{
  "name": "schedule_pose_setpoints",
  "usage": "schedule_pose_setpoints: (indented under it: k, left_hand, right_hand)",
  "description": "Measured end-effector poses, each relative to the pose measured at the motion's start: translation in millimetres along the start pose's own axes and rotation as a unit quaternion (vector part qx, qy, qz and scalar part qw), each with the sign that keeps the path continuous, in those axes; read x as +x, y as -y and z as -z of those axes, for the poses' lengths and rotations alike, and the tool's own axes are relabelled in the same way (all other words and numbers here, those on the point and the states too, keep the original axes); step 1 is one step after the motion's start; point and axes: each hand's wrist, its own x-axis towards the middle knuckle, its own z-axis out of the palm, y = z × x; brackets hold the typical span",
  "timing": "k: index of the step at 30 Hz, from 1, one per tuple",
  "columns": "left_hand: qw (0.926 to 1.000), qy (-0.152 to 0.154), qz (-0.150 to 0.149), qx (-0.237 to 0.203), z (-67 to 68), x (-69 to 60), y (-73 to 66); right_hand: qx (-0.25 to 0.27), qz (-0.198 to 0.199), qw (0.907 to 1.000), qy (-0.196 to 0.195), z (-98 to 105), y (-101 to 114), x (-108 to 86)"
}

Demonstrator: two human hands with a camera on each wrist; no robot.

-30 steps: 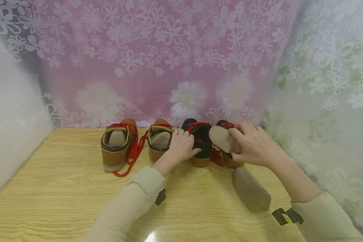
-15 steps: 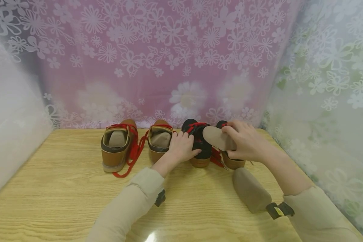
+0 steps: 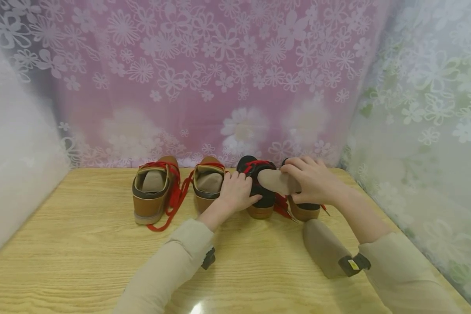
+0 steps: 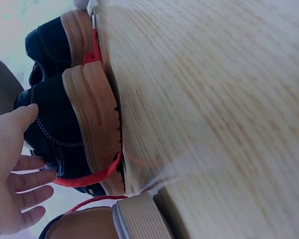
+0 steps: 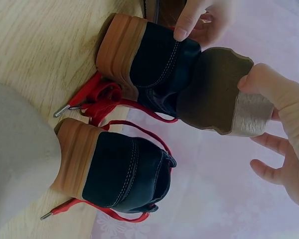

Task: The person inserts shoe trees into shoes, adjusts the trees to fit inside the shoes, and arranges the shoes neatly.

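In the head view my right hand (image 3: 314, 179) pinches a grey-brown moulded shoe insert (image 3: 274, 181) between thumb and fingers. It is held at the opening of a black shoe (image 3: 261, 203) with red laces and a brown sole. My left hand (image 3: 237, 189) holds that shoe at its left side, and in the left wrist view the thumb (image 4: 27, 115) lies on the heel. A second black shoe (image 5: 127, 172) stands to the right, its opening partly hidden by my right hand in the head view. Another insert (image 3: 323, 246) lies on the table in front.
Two brown shoes (image 3: 151, 203) with red laces stand at the left, grey-brown inserts (image 3: 209, 182) inside them. Loose red laces (image 3: 172, 200) trail onto the wooden table (image 3: 82, 253). A pink floral sheet (image 3: 220, 87) hangs behind, with pale sheets at both sides.
My right hand has moved left with the insert, from over the right black shoe to the opening of the left black shoe. The left hand has stayed in place.
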Motion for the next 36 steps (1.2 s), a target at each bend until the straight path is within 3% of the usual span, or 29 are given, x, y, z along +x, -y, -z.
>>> schedule_pose_setpoints:
  k: [8, 22, 36]
  left_hand:
    - [1.0, -0.007, -0.001, -0.001, -2.2, -0.2, -2.0]
    - [1.0, -0.007, 0.002, -0.005, 1.3, -0.2, -1.2]
    - [0.9999, 0.006, 0.012, -0.007, -0.8, 1.5, 0.2]
  right_hand:
    - [0.006, -0.01, 0.9994, 0.034, -5.1, -1.9, 8.5]
    - [-0.006, 0.019, 0.9997, -0.011, -17.0, -2.7, 15.8]
    - [-0.018, 0.012, 0.9997, -0.006, -19.8, -0.3, 19.2]
